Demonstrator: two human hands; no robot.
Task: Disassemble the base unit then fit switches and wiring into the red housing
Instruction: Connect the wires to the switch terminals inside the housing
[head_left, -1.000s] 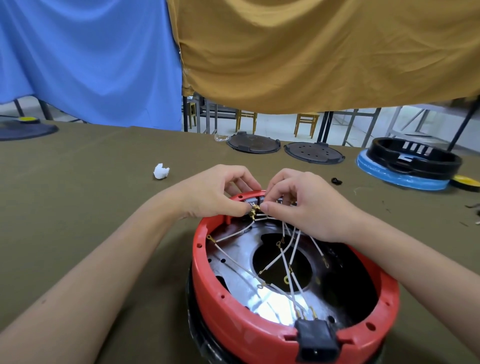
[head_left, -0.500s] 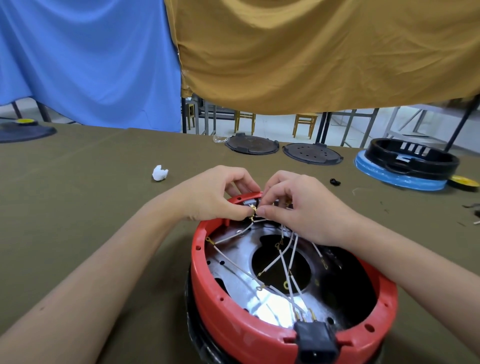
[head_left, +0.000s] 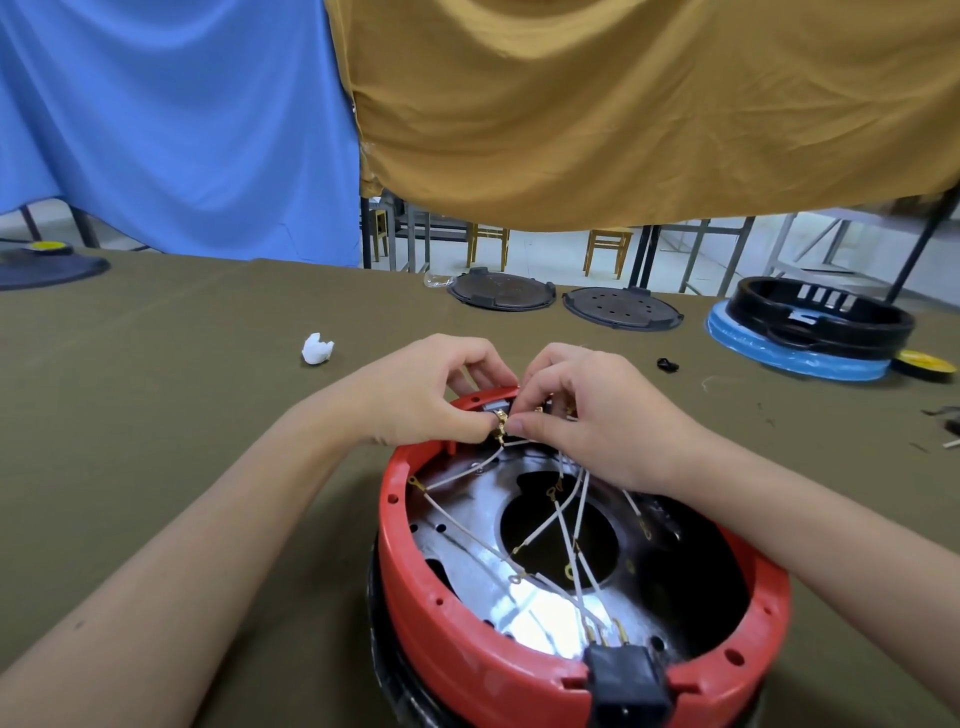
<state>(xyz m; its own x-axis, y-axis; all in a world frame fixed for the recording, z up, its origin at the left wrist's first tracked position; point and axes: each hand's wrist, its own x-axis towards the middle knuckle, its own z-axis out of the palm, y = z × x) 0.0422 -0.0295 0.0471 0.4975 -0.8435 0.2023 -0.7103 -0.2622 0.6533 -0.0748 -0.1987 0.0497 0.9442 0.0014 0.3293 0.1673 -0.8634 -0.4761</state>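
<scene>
Pinching a brass terminal, left hand and right hand work inside red housing holding white wires.

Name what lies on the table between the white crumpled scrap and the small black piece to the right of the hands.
In the head view, both hands: the left hand and right hand, working at the red housing's far rim, lie between the white scrap and the black piece.

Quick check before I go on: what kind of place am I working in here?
Probably a workshop or training room: an olive-covered worktable strewn with black appliance plates, hung cloth backdrops, wooden stools behind.
</scene>
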